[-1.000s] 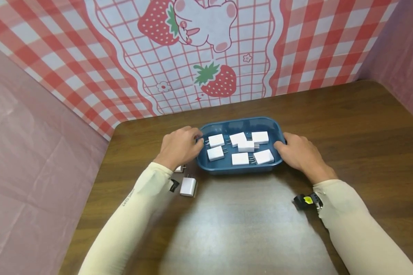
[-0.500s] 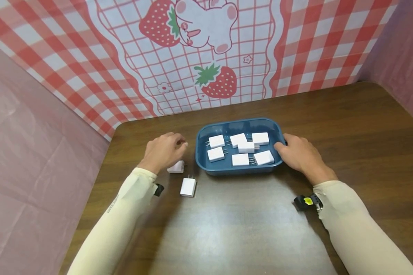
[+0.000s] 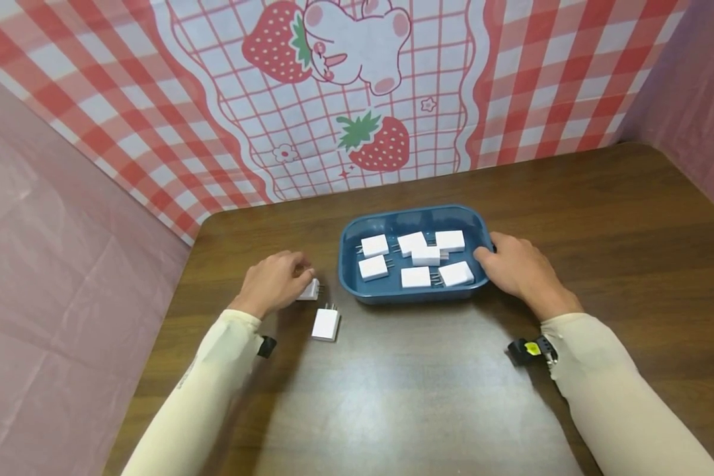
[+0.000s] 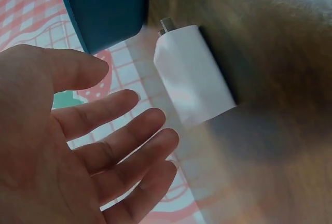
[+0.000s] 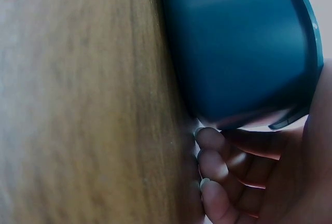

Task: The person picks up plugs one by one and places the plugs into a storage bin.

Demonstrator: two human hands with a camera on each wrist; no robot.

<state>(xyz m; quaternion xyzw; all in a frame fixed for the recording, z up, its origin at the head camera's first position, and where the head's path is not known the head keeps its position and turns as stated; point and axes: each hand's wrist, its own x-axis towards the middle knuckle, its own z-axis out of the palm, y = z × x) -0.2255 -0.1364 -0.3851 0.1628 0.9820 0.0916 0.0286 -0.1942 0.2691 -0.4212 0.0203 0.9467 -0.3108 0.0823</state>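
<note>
In the head view, my left hand [image 3: 270,283] hovers over the table beside a white plug-in charger [image 3: 311,291] and partly covers it. The left wrist view shows the fingers loosely extended, with a gap between them and that charger [image 4: 194,76], whose metal prongs point toward the bin. Just nearer to me lies a second white charger [image 3: 325,324]. My right hand [image 3: 520,268] grips the right end of a blue plastic bin [image 3: 413,299], thumb over the rim. Its fingers curl under the bin's outer wall [image 5: 238,53] in the right wrist view.
Several white chargers [image 3: 415,277] lie inside the bin, some overlapping. A brown wooden table [image 3: 601,218] supports everything. Behind it hangs a red-and-white checked cloth [image 3: 547,79] with strawberries, and a pink cloth [image 3: 65,264] hangs at the left.
My left hand has let go of the bin's left rim and moved left and toward me, down to the farther loose charger. The right hand and bin have stayed put.
</note>
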